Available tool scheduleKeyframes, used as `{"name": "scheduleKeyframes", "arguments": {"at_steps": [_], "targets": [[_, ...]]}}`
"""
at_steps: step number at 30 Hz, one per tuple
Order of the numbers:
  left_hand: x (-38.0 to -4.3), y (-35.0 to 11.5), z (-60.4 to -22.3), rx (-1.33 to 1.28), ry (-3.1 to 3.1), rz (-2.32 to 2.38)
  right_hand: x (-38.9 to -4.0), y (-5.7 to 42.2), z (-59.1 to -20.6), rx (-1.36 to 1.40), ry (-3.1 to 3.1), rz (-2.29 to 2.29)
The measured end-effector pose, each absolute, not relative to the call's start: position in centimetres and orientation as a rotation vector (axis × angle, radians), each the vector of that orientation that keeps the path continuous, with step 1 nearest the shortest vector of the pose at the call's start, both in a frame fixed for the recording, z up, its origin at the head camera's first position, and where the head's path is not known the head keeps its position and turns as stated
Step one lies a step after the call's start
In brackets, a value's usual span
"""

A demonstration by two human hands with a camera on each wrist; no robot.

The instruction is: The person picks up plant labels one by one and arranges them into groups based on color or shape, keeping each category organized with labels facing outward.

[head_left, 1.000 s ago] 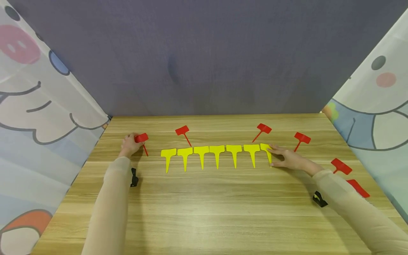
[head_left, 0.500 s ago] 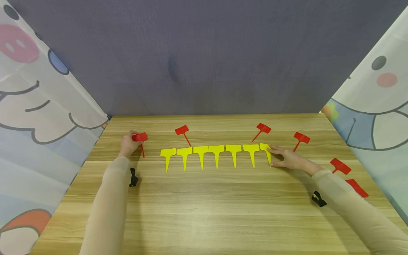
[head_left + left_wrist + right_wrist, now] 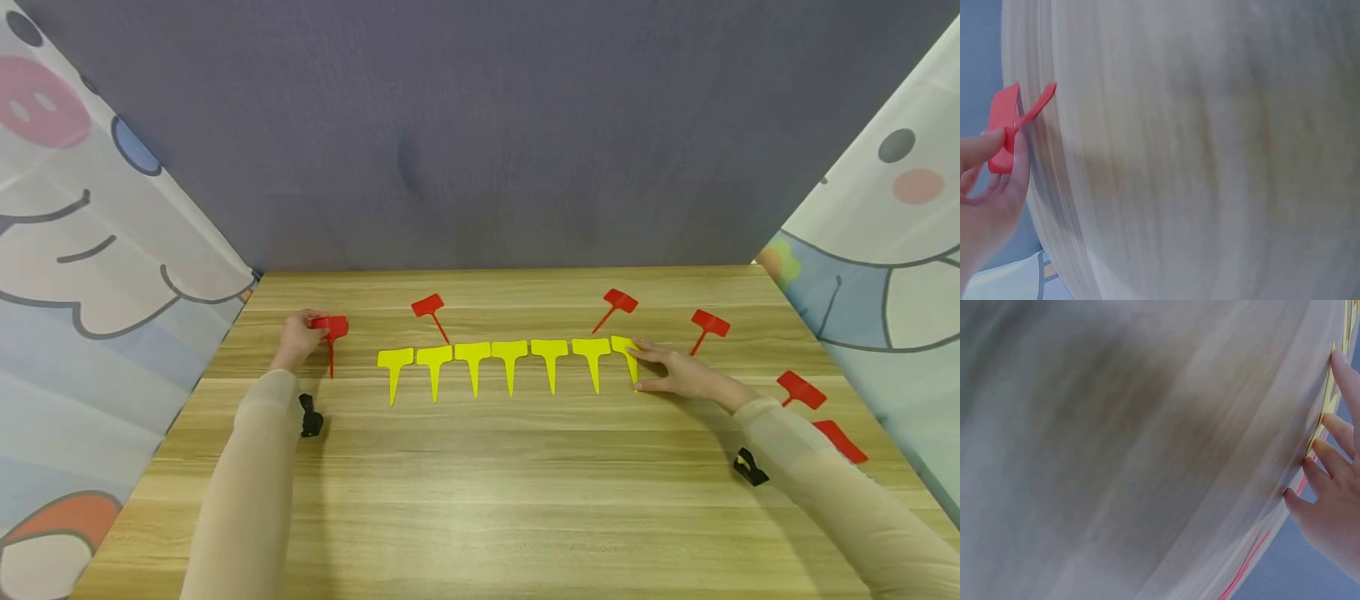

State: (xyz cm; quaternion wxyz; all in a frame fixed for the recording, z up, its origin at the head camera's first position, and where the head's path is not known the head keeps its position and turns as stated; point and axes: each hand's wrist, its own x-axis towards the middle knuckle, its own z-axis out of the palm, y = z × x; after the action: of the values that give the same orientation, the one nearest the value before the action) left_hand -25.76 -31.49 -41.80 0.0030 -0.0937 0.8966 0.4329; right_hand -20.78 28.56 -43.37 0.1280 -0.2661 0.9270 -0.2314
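In the head view my left hand [image 3: 300, 337] pinches a red T-shaped plant label [image 3: 330, 325] by its head, at the back left. The left wrist view has thumb and fingers gripping this label [image 3: 1004, 119] where head and stem meet, the stem sticking out close over the table. Several yellow T-shaped plant labels [image 3: 472, 354] lie in a row, heads side by side and stems toward me. My right hand [image 3: 678, 371] rests with spread fingers on the rightmost yellow label [image 3: 622, 344], thumb near its stem tip. In the right wrist view, extended fingers touch the yellow edge [image 3: 1325, 406].
Behind the row lie a red label [image 3: 427, 305] at left and another red label [image 3: 621, 301] at right. More red labels [image 3: 710, 323] lie to the right, one partly behind my right sleeve. Black devices [image 3: 311, 417] show by both sleeves. A grey panel [image 3: 510, 150] stands behind the table.
My left hand has shifted slightly left, and the red label in it has turned so its stem points straight toward me. The right hand and the yellow row look unchanged.
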Motion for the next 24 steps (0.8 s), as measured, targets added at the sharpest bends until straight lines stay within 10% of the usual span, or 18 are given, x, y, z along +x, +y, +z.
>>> {"name": "scheduleKeyframes", "arguments": {"at_steps": [24], "targets": [[-24.9,-31.0,-40.6,-0.261,2.492,1.639,-20.7,28.5,-43.2,-0.753,2.684,-0.686]]}}
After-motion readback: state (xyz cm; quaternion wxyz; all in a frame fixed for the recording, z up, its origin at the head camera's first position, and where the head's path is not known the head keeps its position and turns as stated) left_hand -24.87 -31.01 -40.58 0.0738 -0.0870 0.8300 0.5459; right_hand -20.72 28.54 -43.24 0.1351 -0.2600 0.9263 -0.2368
